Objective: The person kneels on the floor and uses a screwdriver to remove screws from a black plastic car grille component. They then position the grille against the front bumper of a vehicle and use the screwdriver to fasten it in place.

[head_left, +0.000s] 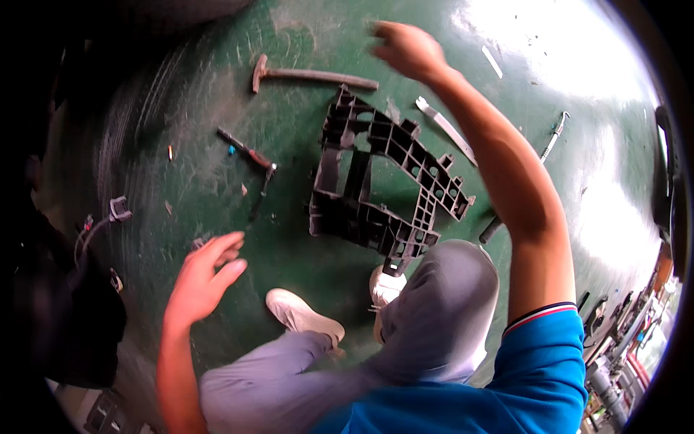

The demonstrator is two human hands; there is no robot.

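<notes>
My left hand [202, 282] hovers over the floor at the lower left, fingers loosely curved, thumb apart, nothing in it. Stretched out to the top, my right hand [410, 50] is above the far end of a hammer's handle; its fingers are smeared by motion. The hammer [318, 74] lies on its side, head to the left. Between my arms rests a black plastic lattice bracket [347, 217], its near corner beside my shoe. Left of it lies a ratchet wrench [256, 157] with a dark red grip. A flat metal bar [444, 130] lies near my right forearm.
A thin hooked metal tool [555, 137] lies right of my right arm, partly hidden. At left are a cable with a grey connector [119, 210] and small scraps on the green floor [188, 94]. Assorted parts [622, 347] crowd the lower right edge. My shoes [303, 312] are close to the bracket.
</notes>
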